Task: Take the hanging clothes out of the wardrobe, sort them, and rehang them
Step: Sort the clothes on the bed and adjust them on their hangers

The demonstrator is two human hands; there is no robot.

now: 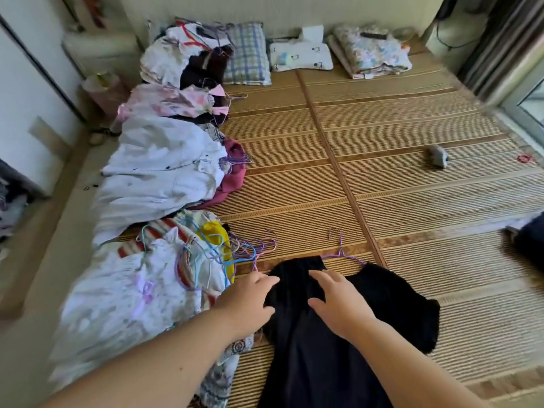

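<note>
Close to the near edge of the bamboo mat (412,187) lies a black garment (385,301) on a purple hanger (341,254). Both hands rest on its upper part, fingers loosely spread and gripping nothing: the left hand (250,301) at its left side, the right hand (338,304) nearer the middle. Piles of clothes (159,169) on hangers line the mat's left edge.

Soft daylight from right, left edge blurred, wide-angle warp
</note>
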